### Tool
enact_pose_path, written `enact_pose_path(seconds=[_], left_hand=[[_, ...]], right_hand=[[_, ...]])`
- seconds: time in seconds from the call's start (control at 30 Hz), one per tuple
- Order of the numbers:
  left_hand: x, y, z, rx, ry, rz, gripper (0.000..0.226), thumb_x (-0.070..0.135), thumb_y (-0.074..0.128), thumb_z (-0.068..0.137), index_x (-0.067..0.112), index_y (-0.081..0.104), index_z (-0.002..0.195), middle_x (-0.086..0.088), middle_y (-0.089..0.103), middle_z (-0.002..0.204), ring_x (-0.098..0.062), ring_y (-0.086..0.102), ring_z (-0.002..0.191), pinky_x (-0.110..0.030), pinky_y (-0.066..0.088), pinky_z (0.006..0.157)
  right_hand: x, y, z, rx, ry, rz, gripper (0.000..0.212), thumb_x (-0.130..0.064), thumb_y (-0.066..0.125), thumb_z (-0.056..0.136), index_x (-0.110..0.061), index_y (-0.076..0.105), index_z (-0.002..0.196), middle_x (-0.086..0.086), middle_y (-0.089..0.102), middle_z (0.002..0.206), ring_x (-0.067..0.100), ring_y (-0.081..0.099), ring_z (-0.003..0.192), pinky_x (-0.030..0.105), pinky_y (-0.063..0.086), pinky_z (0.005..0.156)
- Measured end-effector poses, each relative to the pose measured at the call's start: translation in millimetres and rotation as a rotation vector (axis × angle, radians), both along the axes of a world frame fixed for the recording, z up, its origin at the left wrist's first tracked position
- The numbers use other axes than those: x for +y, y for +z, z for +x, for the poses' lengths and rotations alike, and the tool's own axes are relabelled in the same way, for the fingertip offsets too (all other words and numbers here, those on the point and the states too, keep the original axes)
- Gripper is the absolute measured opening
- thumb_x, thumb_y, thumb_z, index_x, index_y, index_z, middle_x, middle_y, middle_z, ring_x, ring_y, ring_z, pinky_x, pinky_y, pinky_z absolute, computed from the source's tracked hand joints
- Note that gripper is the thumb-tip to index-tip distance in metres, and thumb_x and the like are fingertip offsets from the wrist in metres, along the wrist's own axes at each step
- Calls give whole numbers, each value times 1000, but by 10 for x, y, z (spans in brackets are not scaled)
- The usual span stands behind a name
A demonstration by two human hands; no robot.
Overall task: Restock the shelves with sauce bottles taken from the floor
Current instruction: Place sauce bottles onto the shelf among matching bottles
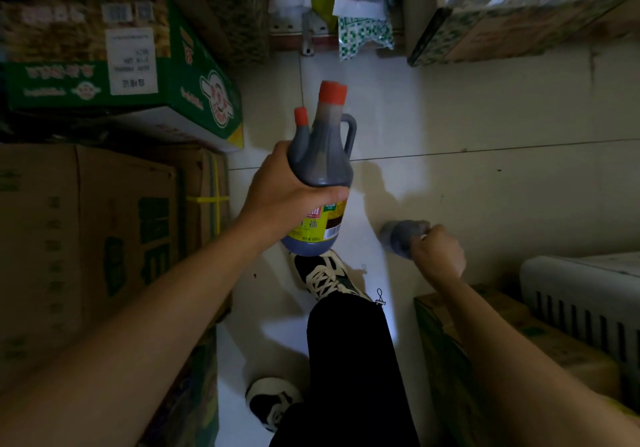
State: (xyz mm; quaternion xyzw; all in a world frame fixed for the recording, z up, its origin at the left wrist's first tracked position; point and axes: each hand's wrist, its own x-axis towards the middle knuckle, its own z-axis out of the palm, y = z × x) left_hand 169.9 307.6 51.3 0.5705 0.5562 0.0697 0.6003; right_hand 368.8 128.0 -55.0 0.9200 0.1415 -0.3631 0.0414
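Stacked cardboard boxes (86,239) line the left edge of the pale tiled floor (467,117), with a green printed carton (114,62) on top of them. Another box (502,342) and a white slatted crate (588,294) stand at the floor's right edge, and packets (363,14) hang on shelving at the far edge. The person's black trouser leg (349,360) and sneaker (325,277) are planted mid-floor. The left hand (287,190) is wrapped around the middle of a large dark sauce bottle (322,156) with an orange cap, a side handle and a yellow label, held off the floor with its neck pointing toward the shelving. A smaller orange-capped bottle (301,124) sits against it. The right hand (438,252) is closed on a second dark bottle (401,237), mostly hidden, low near the right boxes.
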Motion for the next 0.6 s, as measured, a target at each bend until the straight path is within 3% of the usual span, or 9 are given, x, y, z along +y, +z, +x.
enact_pose_path(seconds=[0.13, 0.27, 0.37, 0.5, 0.6], left_hand=[[-35, 111, -7, 28, 117, -41, 83, 50, 85, 43, 30, 54, 117, 11, 68, 111, -12, 67, 100, -42, 55, 89], [52, 693, -20, 10, 231, -16, 75, 50, 84, 42, 36, 54, 109, 12, 69, 111, -11, 68, 99, -41, 55, 91], [218, 1465, -94, -32, 244, 44, 81, 52, 83, 41, 31, 54, 114, 8, 69, 113, -13, 66, 103, -42, 54, 92], [428, 2787, -290, -69, 257, 228, 65, 49, 83, 43, 33, 56, 99, 12, 69, 101, -8, 67, 95, -37, 56, 85], [503, 3895, -564, -100, 314, 382, 61, 49, 83, 44, 33, 58, 97, 20, 70, 93, 7, 65, 88, -19, 54, 75]], right_hand=[[160, 321, 78, 28, 53, 98, 35, -30, 53, 98, -2, 60, 118, 26, 65, 116, 40, 62, 98, 42, 51, 81], [361, 1124, -126, 21, 143, 265, 36, -35, 55, 94, -5, 62, 112, 22, 70, 102, 41, 66, 92, 50, 54, 82], [707, 1962, -374, -50, 251, 368, 31, -37, 55, 92, -9, 63, 104, 18, 71, 93, 42, 65, 86, 47, 54, 75], [1185, 3369, -625, -61, 387, 606, 28, -37, 63, 88, -9, 66, 92, 13, 69, 76, 37, 63, 73, 44, 53, 63], [1425, 4538, -788, 4, 402, 818, 23, -28, 75, 78, -7, 68, 85, 13, 68, 71, 32, 63, 69, 44, 52, 60]])
